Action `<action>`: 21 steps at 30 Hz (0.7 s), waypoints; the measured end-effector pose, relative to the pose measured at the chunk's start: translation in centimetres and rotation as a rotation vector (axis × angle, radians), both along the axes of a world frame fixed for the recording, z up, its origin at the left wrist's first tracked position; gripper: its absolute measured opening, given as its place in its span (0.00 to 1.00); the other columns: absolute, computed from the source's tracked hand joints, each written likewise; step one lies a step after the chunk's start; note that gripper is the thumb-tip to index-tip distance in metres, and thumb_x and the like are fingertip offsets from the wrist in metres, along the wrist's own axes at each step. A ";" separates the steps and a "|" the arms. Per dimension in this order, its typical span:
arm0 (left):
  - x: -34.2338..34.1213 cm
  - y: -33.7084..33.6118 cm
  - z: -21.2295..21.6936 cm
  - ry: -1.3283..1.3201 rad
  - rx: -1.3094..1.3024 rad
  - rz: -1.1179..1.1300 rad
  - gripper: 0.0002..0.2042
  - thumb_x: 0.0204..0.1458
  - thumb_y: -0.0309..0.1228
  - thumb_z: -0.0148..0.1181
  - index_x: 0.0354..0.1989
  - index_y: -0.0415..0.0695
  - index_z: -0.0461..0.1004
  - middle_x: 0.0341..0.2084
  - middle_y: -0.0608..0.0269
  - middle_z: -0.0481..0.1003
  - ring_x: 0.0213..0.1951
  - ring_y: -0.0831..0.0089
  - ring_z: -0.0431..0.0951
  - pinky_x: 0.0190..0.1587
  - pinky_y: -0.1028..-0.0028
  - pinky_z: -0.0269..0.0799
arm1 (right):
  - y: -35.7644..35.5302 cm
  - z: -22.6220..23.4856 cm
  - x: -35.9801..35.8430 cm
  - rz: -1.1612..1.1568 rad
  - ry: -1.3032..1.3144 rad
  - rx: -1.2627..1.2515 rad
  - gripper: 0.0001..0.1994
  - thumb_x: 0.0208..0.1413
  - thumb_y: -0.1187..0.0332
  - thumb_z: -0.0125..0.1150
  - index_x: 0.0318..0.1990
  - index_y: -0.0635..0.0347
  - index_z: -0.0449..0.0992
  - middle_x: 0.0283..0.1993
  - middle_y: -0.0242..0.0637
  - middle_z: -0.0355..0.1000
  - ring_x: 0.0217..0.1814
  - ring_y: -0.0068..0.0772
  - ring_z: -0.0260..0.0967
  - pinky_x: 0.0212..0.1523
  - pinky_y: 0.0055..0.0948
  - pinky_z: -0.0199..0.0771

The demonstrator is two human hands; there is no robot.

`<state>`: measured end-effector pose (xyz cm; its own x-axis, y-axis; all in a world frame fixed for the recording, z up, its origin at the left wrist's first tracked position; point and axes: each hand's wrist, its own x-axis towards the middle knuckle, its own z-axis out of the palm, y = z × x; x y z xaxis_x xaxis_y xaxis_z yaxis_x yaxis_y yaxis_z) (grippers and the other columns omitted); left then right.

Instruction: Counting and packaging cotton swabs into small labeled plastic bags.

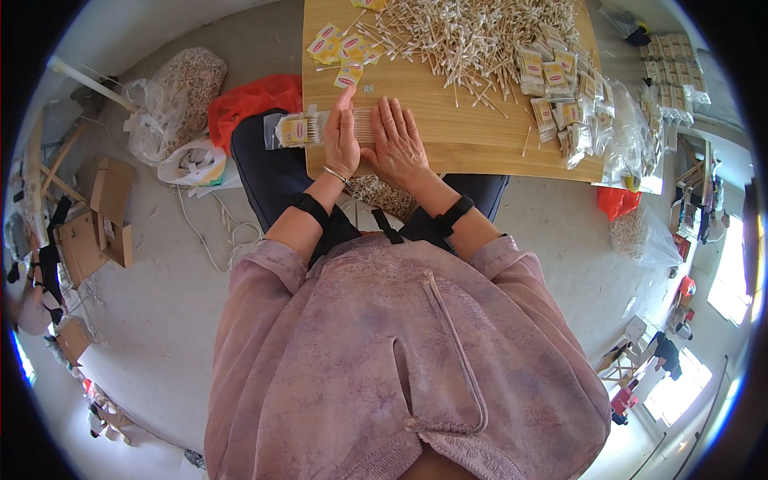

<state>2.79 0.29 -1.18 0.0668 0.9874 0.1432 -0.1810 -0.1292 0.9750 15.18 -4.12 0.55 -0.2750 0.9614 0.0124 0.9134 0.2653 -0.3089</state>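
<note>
One left hand (342, 138) and one right hand (398, 146) are flanking cotton swabs (363, 125) on the surface (480, 150).
Left fingers (346, 101) are standing edge-on, pressed together; right fingers (387, 120) are lying flat, slightly spread; the swabs are lying between, apparently being kept aligned. A labelled packet (295, 130) is overhanging the surface's left edge.

Grey floor (160, 320) is seen left and right of wood-grain table (472, 140), which is set at far centre. Pale wall (136, 36) is seen at far left; crossed wooden frame (58, 166) is placed along left side. Bright window (729, 276) and second window (678, 387) are set in right wall (710, 332); daylight is admitted.
</note>
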 end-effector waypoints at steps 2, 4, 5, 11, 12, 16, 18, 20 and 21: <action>0.0 0.0 0.1 -0.019 -0.013 -0.009 0.24 0.64 0.40 0.37 0.60 0.33 0.57 0.60 0.47 0.60 0.63 0.61 0.58 0.65 0.64 0.50 | 0.0 0.0 0.0 0.004 -0.017 0.001 0.38 0.59 0.47 0.41 0.65 0.70 0.45 0.71 0.53 0.38 0.74 0.50 0.30 0.71 0.45 0.30; 0.1 -0.1 0.2 -0.037 -0.028 -0.014 0.24 0.64 0.40 0.37 0.60 0.33 0.57 0.59 0.48 0.60 0.63 0.61 0.58 0.65 0.64 0.50 | 0.1 0.1 0.0 0.003 -0.009 0.005 0.37 0.59 0.48 0.41 0.65 0.70 0.45 0.71 0.53 0.38 0.74 0.50 0.30 0.71 0.45 0.29; 0.1 -0.1 0.2 -0.034 -0.027 -0.005 0.24 0.64 0.40 0.37 0.60 0.33 0.58 0.59 0.49 0.60 0.62 0.62 0.58 0.65 0.65 0.51 | 0.1 0.2 0.0 0.004 -0.009 0.005 0.37 0.59 0.48 0.41 0.65 0.70 0.45 0.71 0.53 0.38 0.74 0.50 0.30 0.71 0.45 0.29; 0.2 -0.2 -0.1 0.040 0.029 0.097 0.23 0.64 0.41 0.37 0.58 0.33 0.61 0.56 0.51 0.64 0.59 0.65 0.63 0.63 0.69 0.54 | 0.5 -0.1 0.1 -0.117 0.321 0.044 0.33 0.56 0.63 0.48 0.65 0.69 0.46 0.70 0.55 0.41 0.73 0.52 0.34 0.70 0.45 0.33; 0.4 -0.4 -0.1 0.010 0.025 0.133 0.23 0.64 0.41 0.37 0.57 0.33 0.62 0.55 0.51 0.65 0.58 0.66 0.64 0.62 0.70 0.55 | 0.6 -0.2 0.1 -0.157 0.392 0.087 0.32 0.55 0.67 0.48 0.65 0.70 0.46 0.69 0.56 0.42 0.73 0.53 0.35 0.70 0.45 0.34; 0.2 -0.3 -0.1 -0.012 -0.003 0.119 0.23 0.64 0.41 0.37 0.57 0.33 0.62 0.55 0.52 0.65 0.58 0.67 0.64 0.62 0.70 0.56 | 1.0 -0.4 -0.2 -0.148 0.523 0.038 0.31 0.53 0.73 0.48 0.64 0.70 0.46 0.69 0.57 0.42 0.72 0.55 0.38 0.70 0.45 0.36; 0.3 -0.2 -0.2 -0.039 0.000 0.106 0.23 0.64 0.40 0.38 0.57 0.34 0.62 0.55 0.52 0.65 0.58 0.67 0.64 0.61 0.70 0.56 | 1.2 -0.3 -0.7 -0.137 0.549 0.044 0.31 0.53 0.74 0.47 0.64 0.69 0.46 0.69 0.57 0.42 0.72 0.55 0.38 0.70 0.45 0.35; 0.3 -0.3 -0.2 -0.038 -0.010 0.104 0.23 0.64 0.40 0.38 0.57 0.34 0.62 0.55 0.52 0.65 0.58 0.67 0.64 0.61 0.70 0.56 | 1.3 -0.3 -0.8 -0.129 0.574 0.052 0.31 0.53 0.74 0.47 0.65 0.69 0.45 0.69 0.57 0.42 0.72 0.55 0.38 0.70 0.45 0.35; 0.2 -0.3 -0.2 -0.035 -0.019 0.103 0.23 0.64 0.40 0.38 0.57 0.34 0.62 0.55 0.52 0.65 0.58 0.67 0.63 0.61 0.70 0.56 | 1.3 -0.4 -0.7 -0.126 0.617 0.069 0.31 0.53 0.74 0.47 0.64 0.70 0.45 0.69 0.57 0.42 0.72 0.55 0.37 0.70 0.45 0.35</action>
<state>3.00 -0.04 -1.39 -0.0396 0.9913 0.1253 -0.2021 -0.1308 0.9706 14.45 -2.80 0.16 -0.0821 0.9771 0.1962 0.5982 0.2057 -0.7745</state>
